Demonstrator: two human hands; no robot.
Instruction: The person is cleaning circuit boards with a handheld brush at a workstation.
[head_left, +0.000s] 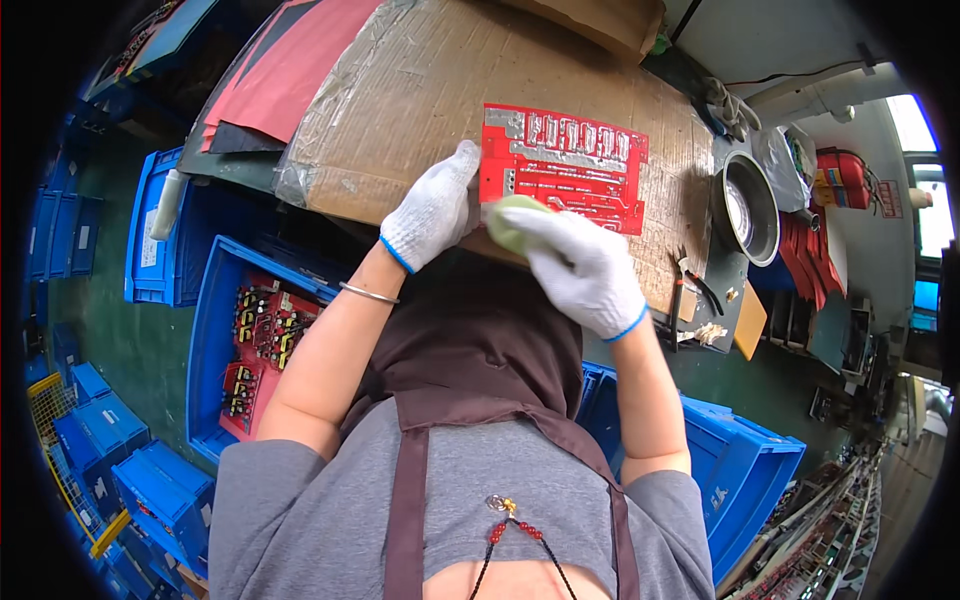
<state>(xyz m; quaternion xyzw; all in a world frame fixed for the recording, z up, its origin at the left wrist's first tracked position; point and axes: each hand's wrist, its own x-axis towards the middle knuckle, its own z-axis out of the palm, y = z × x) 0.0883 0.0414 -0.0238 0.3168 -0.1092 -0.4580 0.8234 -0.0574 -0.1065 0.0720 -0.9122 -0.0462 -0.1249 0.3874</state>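
Note:
A red circuit board [575, 172] with silvery solder tracks lies on the cardboard-covered bench in front of me. My left hand [432, 212], in a white knit glove with a blue cuff, is closed at the board's left edge; its fingertips are partly hidden. In a matching glove, my right hand [588, 268] grips a pale green, rounded pad [516, 222] at the near left corner of the board. Motion blurs the pad and fingers somewhat, so I cannot tell whether the pad touches the board's surface.
Right of the board are a metal bowl [748, 208] and pliers [700, 285]. Red sheets [290, 75] lie at the bench's far left. A blue crate [205, 370] holding populated boards stands at my left, another blue crate [745, 465] at my right. A cardboard piece [590, 22] sits at the back.

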